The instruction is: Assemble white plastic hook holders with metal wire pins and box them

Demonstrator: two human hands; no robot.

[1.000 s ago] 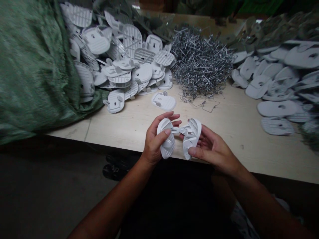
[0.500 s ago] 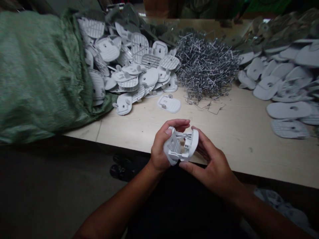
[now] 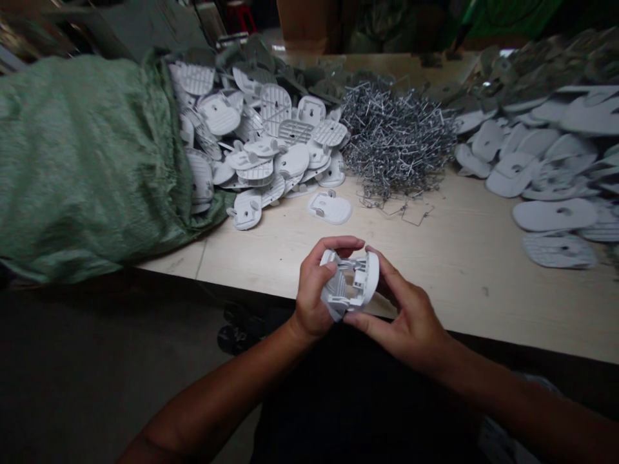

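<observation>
Between my hands, just over the table's front edge, is a white plastic clip made of two rounded plates joined by side lugs. My left hand (image 3: 310, 290) is closed round its ribbed left plate (image 3: 333, 291), thumb on the inner face. Against the outside of the smooth-rimmed right plate (image 3: 372, 277) rest the fingers of my right hand (image 3: 411, 316), with its thumb at the lower edge. A gap shows between the plates, with small posts inside. Whether a spring sits in there I cannot tell.
A pile of white lugged plates (image 3: 293, 160) spills from a green woven sack (image 3: 91, 161) at left. Thin bent wire springs (image 3: 396, 135) are heaped mid-table. More white plates (image 3: 512, 171) lie at right. One loose plate (image 3: 331, 207) lies ahead of my hands on the wooden table (image 3: 464, 258).
The two plates have come slightly closer together in my hands. My view has shifted a little, so the table's contents sit lower in the picture.
</observation>
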